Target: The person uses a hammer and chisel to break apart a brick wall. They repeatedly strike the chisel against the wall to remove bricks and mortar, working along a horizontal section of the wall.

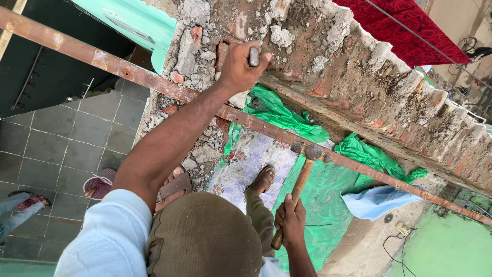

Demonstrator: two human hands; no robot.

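My left hand (pixel 237 67) is closed around a short metal chisel (pixel 253 55), which is set against the top of a broken brick wall (pixel 328 56). Loose mortar and brick chunks lie around it. Lower down, my right hand (pixel 289 221) grips the wooden handle of a hammer (pixel 300 184). The hammer's steel head (pixel 307 151) hangs beside a rusty steel bar (pixel 128 72), well below the chisel. My sandalled feet (pixel 264 178) stand on rubble and a patterned sheet.
The rusty bar runs diagonally across the view. A green tarp (pixel 318 215), a patterned sheet (pixel 251 159) and a blue cloth (pixel 376 201) cover the floor below. A cable (pixel 397 246) lies at the right. Another person's leg (pixel 18 209) and a pink bowl (pixel 100 185) are on grey tiles at the left.
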